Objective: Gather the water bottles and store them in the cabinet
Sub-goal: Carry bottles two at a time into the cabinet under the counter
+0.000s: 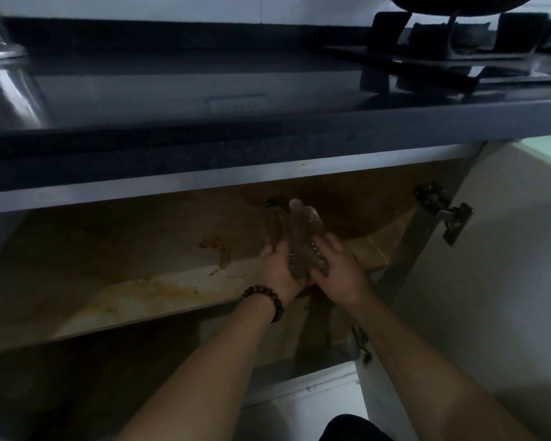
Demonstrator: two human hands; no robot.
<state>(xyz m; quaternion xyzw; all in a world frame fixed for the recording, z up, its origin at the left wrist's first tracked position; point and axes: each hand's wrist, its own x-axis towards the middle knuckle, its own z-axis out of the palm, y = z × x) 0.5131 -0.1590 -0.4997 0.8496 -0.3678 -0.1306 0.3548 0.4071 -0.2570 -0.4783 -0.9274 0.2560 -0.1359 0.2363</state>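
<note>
1. Fingers [269,249] of the left hand [275,272] and of the right hand [337,268] curl round a cluster of bottles [301,240], gripping it from both sides.
2. Cabinet [268,173] under the counter [268,132] stands open, door [506,249] swung right; both arms reach in over the upper shelf [140,288].
3. Step, as judged: setting the bottles down inside. Next move calls for lowering them onto the shelf, steady, then easing both grips off without toppling any.
4. Bottles sit between the palms, caps pointing deeper in, bases by the wrists. Whether they touch the shelf: cannot tell, too dim.
5. Beaded bracelet [266,300] on the left wrist.
</note>
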